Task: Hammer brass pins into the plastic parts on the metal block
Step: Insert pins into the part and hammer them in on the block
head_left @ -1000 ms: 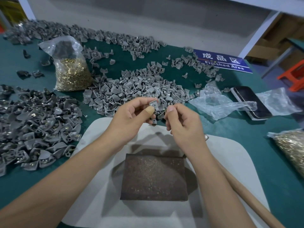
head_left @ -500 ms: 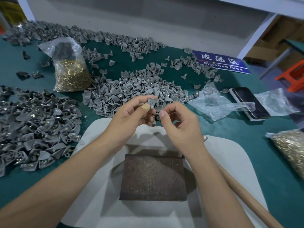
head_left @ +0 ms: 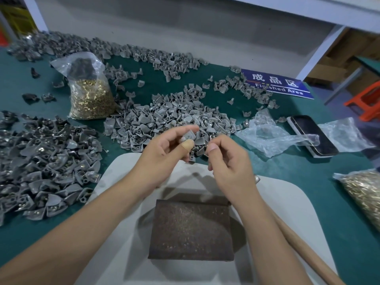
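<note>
My left hand (head_left: 164,150), with a plaster on the thumb, pinches a small grey plastic part (head_left: 189,135) between thumb and forefinger above the pad. My right hand (head_left: 228,161) is a little to the right, fingers curled; its thumb and forefinger are pressed together, and whether a pin sits between them is too small to tell. The dark metal block (head_left: 191,229) lies bare on a pale pad (head_left: 287,202) just below both hands. A wooden hammer handle (head_left: 308,256) lies under my right forearm, its metal head (head_left: 257,178) peeking out.
Heaps of grey plastic parts lie ahead (head_left: 170,118) and at the left (head_left: 45,167). Bags of brass pins stand at the back left (head_left: 90,95) and right edge (head_left: 364,192). A phone (head_left: 312,134), crumpled plastic bags (head_left: 273,136) and a blue sign (head_left: 277,83) are at the right.
My right hand has drawn slightly right and apart from my left hand, which still holds the grey part. The block and hammer have not moved.
</note>
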The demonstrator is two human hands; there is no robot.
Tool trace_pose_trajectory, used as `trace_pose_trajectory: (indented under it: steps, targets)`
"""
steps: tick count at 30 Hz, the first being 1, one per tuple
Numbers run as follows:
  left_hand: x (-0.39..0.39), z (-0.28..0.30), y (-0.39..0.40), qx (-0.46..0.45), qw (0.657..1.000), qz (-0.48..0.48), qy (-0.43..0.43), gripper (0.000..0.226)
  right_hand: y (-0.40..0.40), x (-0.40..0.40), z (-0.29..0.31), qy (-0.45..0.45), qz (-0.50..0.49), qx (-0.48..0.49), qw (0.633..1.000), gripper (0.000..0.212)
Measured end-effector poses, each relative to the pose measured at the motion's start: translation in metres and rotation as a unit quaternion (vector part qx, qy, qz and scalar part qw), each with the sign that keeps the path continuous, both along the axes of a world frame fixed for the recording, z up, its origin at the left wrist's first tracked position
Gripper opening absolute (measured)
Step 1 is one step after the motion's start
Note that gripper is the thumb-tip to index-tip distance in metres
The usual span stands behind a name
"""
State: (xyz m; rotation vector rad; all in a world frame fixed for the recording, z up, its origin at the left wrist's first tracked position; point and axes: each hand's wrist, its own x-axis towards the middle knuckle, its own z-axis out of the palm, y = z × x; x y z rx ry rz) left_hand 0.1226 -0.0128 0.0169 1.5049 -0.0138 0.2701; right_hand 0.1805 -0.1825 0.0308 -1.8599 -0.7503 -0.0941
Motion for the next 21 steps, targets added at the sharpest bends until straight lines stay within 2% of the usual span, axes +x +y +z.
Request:
trace_pose_trajectory:
  steps: [4,8,13,21]
  targets:
    - [-0.0009,0.0011,-0.0026,0.001,1.0,0.009,-0.001,0.033,0.0011,0.0022,-0.0012,-0.006,-0.034,-0.002,0.999,0.04]
    - [-0.0011,0.0005,-0.0039,0.007,1.0,0.018,-0.006,0.04,0.0015,0.0035,-0.0047,0.0,-0.054,0.004,0.999,0.026]
    - [0.001,0.0011,-0.0041,-0.039,0.999,0.017,-0.009,0.025,0.0014,0.0046,-0.0056,0.0,-0.057,0.02,0.998,0.007]
    - [0.0014,0.0014,-0.0037,-0.022,1.0,0.018,-0.01,0.017,0.002,0.0074,-0.0055,-0.011,-0.051,0.01,0.999,0.021]
